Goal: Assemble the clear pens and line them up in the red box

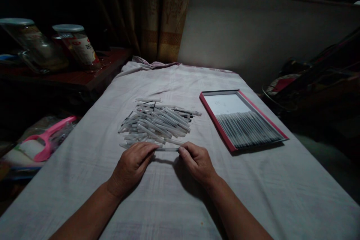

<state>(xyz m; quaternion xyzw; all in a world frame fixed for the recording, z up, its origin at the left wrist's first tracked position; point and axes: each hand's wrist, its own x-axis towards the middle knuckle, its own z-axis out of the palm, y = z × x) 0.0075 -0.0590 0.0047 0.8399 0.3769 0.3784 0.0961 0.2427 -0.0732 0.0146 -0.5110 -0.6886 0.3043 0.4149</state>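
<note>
Between my two hands a slim pen [168, 149] lies level, just in front of the pile. My left hand [135, 162] pinches its left end and my right hand [197, 160] pinches its right end; both ends are hidden by fingers. Right behind them spreads a loose heap of clear pen barrels and pen parts [157, 122], some with dark pieces among them. To the right, a shallow box with red sides [218, 129] holds a row of pens [249, 129] side by side in its near part. Its white bottom shows at the far end.
A pale checked cloth [180, 202] covers the table. On the left, a dark red side table [92, 77] bears a lidded jar [81, 48] and a glass jug [42, 52]. A pink-handled object [46, 142] lies below it. Behind are a curtain [157, 15] and a pale panel [239, 30].
</note>
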